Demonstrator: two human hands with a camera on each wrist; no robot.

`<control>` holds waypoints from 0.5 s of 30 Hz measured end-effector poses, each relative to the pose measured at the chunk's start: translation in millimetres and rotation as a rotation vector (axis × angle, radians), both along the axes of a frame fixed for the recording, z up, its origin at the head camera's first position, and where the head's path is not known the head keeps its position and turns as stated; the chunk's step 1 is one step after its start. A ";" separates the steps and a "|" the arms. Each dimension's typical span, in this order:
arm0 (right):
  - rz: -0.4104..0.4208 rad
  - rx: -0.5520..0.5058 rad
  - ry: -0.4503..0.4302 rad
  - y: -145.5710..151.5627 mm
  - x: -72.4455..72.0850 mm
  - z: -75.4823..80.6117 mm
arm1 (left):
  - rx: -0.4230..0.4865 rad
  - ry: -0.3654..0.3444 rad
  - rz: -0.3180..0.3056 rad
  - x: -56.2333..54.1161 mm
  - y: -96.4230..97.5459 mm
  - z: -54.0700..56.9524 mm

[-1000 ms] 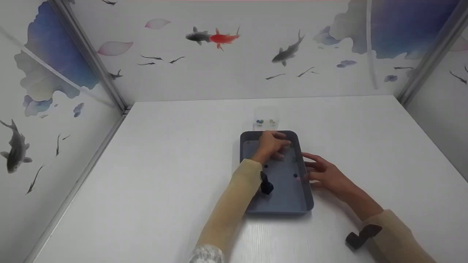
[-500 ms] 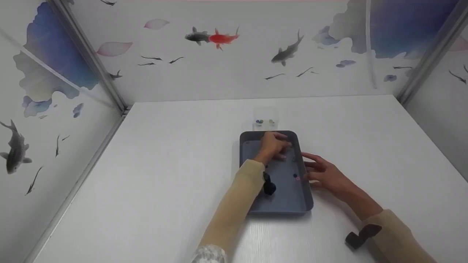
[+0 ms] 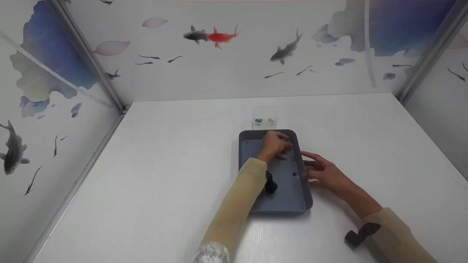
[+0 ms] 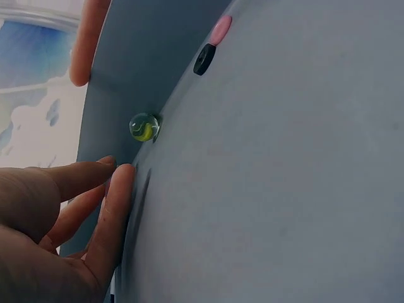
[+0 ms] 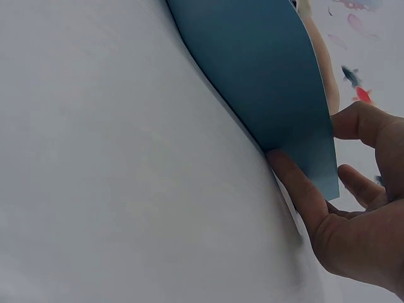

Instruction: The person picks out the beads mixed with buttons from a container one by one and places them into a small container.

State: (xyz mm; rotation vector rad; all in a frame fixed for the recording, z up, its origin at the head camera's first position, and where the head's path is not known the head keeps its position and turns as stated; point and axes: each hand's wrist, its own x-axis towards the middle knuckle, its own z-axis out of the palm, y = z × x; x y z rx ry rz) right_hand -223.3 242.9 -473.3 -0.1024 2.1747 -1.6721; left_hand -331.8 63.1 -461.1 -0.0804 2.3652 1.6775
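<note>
A shallow blue-grey tray (image 3: 281, 204) lies on the white table. Inside its far right corner, my left hand (image 3: 275, 145) reaches down with thumb and fingers drawn together. In the left wrist view the fingertips pinch a small marble, nearly all of it covered by them. Another marble (image 4: 145, 127), glassy with a yellow-green swirl, sits beside those fingertips against the tray wall. Further along the wall are a black button (image 4: 204, 60) and a pink button (image 4: 221, 30). My right hand (image 3: 327, 176) touches the tray's right wall from outside, its fingers spread and fairly straight.
Just behind the tray stands a clear plastic box (image 3: 264, 111) with several marbles in two groups. A small reddish piece (image 3: 247, 141) lies in the tray's far left corner. White walls printed with fish rise behind and at both sides of the table.
My left hand has shifted slightly right and its fingers have drawn in over the marble in the corner. The right hand and the tray stay put.
</note>
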 end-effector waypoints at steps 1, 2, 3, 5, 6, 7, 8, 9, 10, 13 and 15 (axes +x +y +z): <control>0.000 0.005 0.002 0.2 0.0 0.2 | -0.005 0.002 0.000 -0.7 0.4 -0.4; -0.001 0.012 0.003 0.3 0.0 0.3 | -0.011 0.003 0.001 -1.3 0.6 -0.8; -0.003 0.015 0.004 0.4 -0.1 0.3 | -0.015 0.004 0.002 -1.8 0.9 -1.1; -0.005 0.018 0.003 0.5 -0.5 0.1 | -0.022 0.006 0.002 -2.9 1.3 -2.2; -0.006 0.018 0.003 0.5 -0.5 0.0 | -0.022 0.007 0.003 -3.2 1.5 -2.4; -0.008 0.016 0.003 0.6 -0.4 -0.1 | -0.021 0.007 0.001 -3.6 1.7 -2.7; -0.008 0.013 0.003 0.5 -0.5 -0.2 | -0.023 0.009 -0.002 -3.9 1.7 -3.0; -0.009 0.011 0.002 0.3 -0.7 -0.5 | -0.024 0.011 -0.006 -4.2 1.8 -3.4; -0.009 0.011 0.002 0.2 -0.8 -0.7 | -0.027 0.012 -0.010 -4.7 1.8 -3.9; -0.010 0.003 -0.002 -0.2 -1.1 -1.1 | -0.040 0.018 -0.023 -5.3 1.6 -5.0; -0.011 0.002 -0.002 -0.4 -1.0 -1.1 | -0.053 0.023 -0.030 -5.6 1.3 -5.6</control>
